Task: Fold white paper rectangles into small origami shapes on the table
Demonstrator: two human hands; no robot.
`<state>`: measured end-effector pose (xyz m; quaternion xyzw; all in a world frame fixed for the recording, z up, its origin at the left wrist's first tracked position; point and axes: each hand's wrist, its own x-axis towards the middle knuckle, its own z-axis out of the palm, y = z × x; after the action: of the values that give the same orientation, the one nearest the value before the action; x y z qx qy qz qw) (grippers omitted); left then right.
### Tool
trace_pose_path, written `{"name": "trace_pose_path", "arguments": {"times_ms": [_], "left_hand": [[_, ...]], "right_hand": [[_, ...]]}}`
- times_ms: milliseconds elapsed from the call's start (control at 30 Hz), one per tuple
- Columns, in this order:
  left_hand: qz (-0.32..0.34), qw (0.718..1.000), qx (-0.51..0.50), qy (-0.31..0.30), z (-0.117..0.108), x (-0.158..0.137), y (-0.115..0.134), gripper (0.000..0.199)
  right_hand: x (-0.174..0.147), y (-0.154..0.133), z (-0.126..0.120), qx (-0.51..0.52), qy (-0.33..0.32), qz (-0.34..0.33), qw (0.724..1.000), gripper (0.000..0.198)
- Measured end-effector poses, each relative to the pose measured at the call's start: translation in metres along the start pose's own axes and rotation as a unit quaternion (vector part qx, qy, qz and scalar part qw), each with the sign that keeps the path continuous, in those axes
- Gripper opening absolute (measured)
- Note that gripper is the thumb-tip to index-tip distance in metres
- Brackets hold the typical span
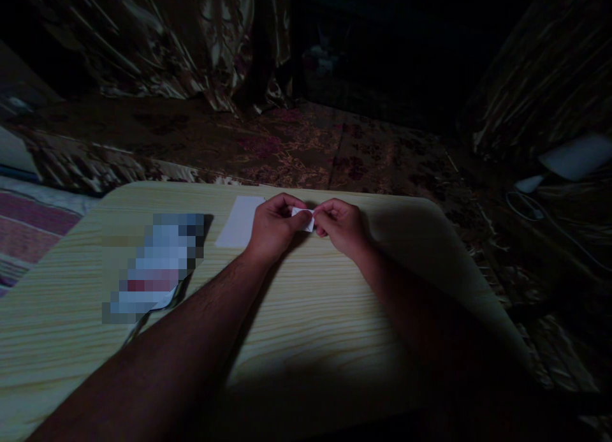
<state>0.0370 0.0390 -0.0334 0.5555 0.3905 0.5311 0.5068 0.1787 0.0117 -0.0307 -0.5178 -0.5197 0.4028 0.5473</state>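
Observation:
A small folded piece of white paper [309, 224] is held between my two hands above the far part of the wooden table. My left hand [276, 224] pinches it with the thumb lying across its front. The fingers of my right hand [338, 220] are closed at its right edge. Just left of my left hand, a white sheet of paper [236, 222] lies flat on the table, its right side partly hidden by that hand.
The pale wood-grain table [306, 340] has rounded far corners. A phone-like object [160, 263], blurred out, lies at the left with a cable near it. Patterned brown fabric [287, 142] and curtains [205, 40] stand beyond. A white device with a cord [576, 158] sits at the right.

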Motion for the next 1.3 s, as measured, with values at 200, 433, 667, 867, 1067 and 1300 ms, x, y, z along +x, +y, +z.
{"name": "trace_pose_path", "arguments": {"times_ms": [200,433,667,867,1067,1300], "left_hand": [[0.005,1.000,0.005,-0.002,-0.0004,-0.0001,-0.0016,0.019],[0.005,1.000,0.012,0.006,-0.0001,-0.0005,-0.0014,0.018],[0.013,1.000,0.022,0.012,-0.0006,-0.0002,-0.0029,0.017],[0.013,0.999,0.031,0.011,-0.0010,0.0007,-0.0042,0.016],[0.019,0.999,0.032,0.008,-0.0013,0.0009,-0.0049,0.015],[0.021,0.999,0.037,-0.003,-0.0015,0.0005,-0.0056,0.016]], "right_hand": [[-0.0003,0.0003,0.0004,0.015,-0.002,0.000,1.000,0.012],[0.0002,0.0019,-0.0001,0.022,-0.008,-0.007,1.000,0.011],[-0.0003,0.0009,0.0006,0.021,-0.013,0.000,1.000,0.012],[-0.0007,-0.0010,0.0005,0.013,-0.009,0.007,1.000,0.011],[-0.0009,-0.0021,0.0009,0.007,-0.009,0.016,1.000,0.010],[-0.0003,0.0002,0.0009,0.006,-0.008,0.006,1.000,0.006]]}}
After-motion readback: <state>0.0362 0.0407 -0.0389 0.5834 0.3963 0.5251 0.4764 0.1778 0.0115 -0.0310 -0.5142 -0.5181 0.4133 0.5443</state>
